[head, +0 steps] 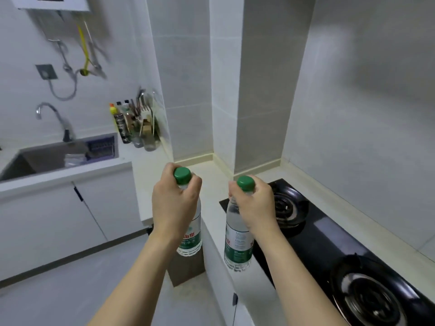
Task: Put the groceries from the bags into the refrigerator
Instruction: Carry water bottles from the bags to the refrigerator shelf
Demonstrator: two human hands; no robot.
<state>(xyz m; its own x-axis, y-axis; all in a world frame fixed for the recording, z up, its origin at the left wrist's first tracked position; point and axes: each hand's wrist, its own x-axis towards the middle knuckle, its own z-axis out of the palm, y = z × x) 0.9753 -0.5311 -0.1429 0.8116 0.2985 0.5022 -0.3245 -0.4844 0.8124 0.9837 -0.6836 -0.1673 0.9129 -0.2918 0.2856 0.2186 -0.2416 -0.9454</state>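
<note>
Mid-carry, a water bottle in each grip, fridge not in view.
Left hand [175, 203] grips left water bottle [191, 234] by the neck, right hand [255, 203] grips right water bottle [235, 243] likewise; next I'd say find the fridge.

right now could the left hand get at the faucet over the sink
Probably not as things stand. The left hand grips a water bottle by its neck, so that grip is taken, and the faucet stands well off to the left, across the floor gap.

Two bare forearms and hands, no sleeves in view.
Left hand [175, 203] at 11 o'clock of centre frame, right hand [255, 203] at 1 o'clock; no rings, watch or gloves; short plain nails on fingers [195, 184].
</note>
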